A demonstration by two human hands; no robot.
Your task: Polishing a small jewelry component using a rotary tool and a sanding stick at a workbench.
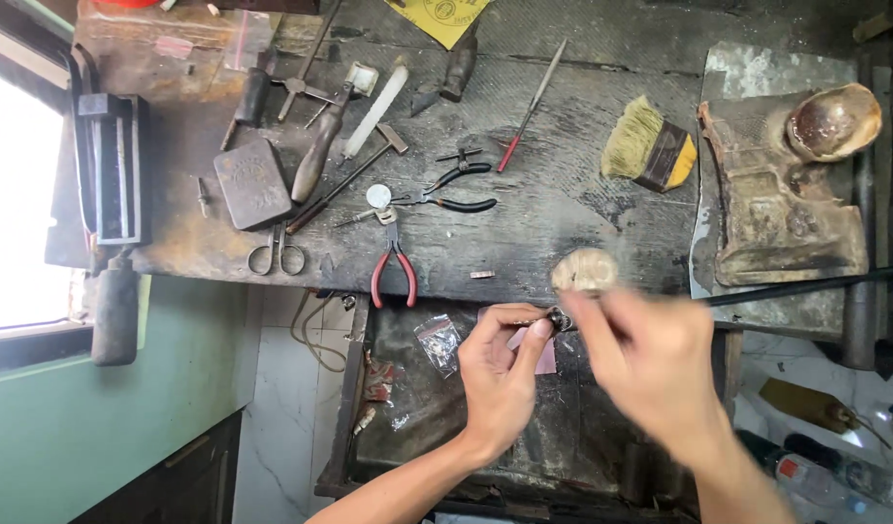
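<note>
Small metal piece [560,318], dark w/ a shiny bit, sits pinched between both hands just below the bench edge, over the open drawer [407,427]. Left hand [500,374] comes from below, thumb and forefinger closed on its left end. Right hand [650,354] meets it from the right, fingertips on the other end, so the piece's long axis runs roughly left-right between them. Both about equally near. Right hand is motion-blurred; can't tell its exact finger hold, nor the piece's true shape. Round pale pad [584,271] sits just above on the bench. Red-handled pliers [393,267] lie well to the left.
</note>
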